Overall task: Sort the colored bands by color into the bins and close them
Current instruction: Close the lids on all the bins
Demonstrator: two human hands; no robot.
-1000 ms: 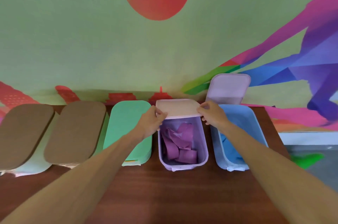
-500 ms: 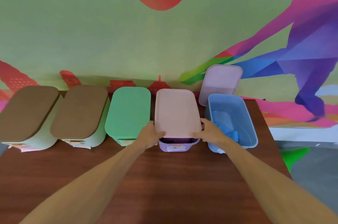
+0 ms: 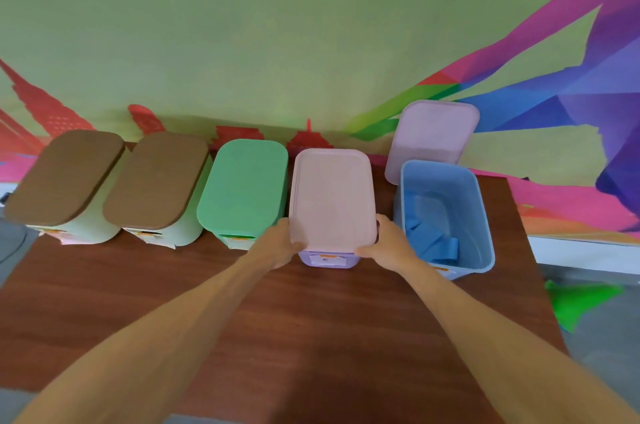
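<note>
A pale pink lid lies flat over the purple bin, hiding the purple bands inside. My left hand grips the lid's near left corner and my right hand grips its near right corner, thumbs on top. To the right stands the open blue bin with blue bands in it. A lilac lid leans against the wall behind the blue bin.
Left of the purple bin stand a bin with a green lid and two pale bins with brown lids. All sit along the back of a dark wooden table against a painted wall. The table's right edge drops to the floor.
The pink lid went from tilted at the bin's far end to lying flat over the whole purple bin. Both hands slid to its near corners and pressed it down.
</note>
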